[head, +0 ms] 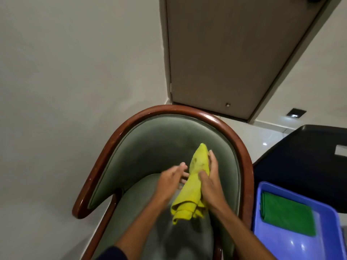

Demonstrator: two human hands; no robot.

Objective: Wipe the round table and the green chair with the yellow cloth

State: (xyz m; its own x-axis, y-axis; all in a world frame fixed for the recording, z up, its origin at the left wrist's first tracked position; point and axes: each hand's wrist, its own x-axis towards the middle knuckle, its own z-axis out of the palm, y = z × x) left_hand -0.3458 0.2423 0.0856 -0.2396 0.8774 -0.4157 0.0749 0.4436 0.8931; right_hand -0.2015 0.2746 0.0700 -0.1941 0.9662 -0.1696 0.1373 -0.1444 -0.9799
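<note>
The green chair [150, 147] fills the middle of the view, with velvet padding and a curved dark wood rim. The yellow cloth [193, 186] hangs bunched and folded lengthwise above the seat. My right hand [210, 181] grips the cloth along its right side, thumb across the front. My left hand [172, 177] is beside the cloth on its left, fingers spread and blurred, touching its edge. The round table is not in view.
A blue plastic tray [323, 241] holding a folded green cloth [287, 216] sits at the right. Behind it is a dark flat-topped object [304, 162]. A closed door [234, 53] and pale walls stand behind the chair.
</note>
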